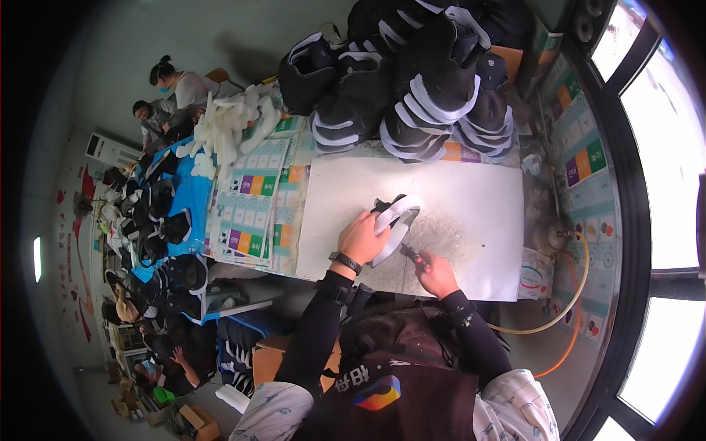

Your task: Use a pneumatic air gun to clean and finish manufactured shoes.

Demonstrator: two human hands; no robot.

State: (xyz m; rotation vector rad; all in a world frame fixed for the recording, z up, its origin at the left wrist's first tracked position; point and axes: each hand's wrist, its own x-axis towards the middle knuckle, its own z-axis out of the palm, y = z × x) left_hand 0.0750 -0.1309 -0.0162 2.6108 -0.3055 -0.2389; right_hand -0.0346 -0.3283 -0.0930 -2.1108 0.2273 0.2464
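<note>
While left hand (363, 237) holds black-and-white shoe (403, 206) over white sheet (471, 184), fingers wrapped round it, right hand (440, 277) closes on red-handled tool (420, 262), dark head near sole. Piled black shoes (353, 103) sit beyond sheet; hands otherwise carry nothing visible.

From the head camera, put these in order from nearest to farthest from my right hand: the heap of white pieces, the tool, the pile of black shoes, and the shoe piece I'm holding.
From your right hand:
1. Tool: in that hand.
2. Shoe piece: in your left hand.
3. Pile of black shoes: far side.
4. Heap of white pieces: far left.
</note>
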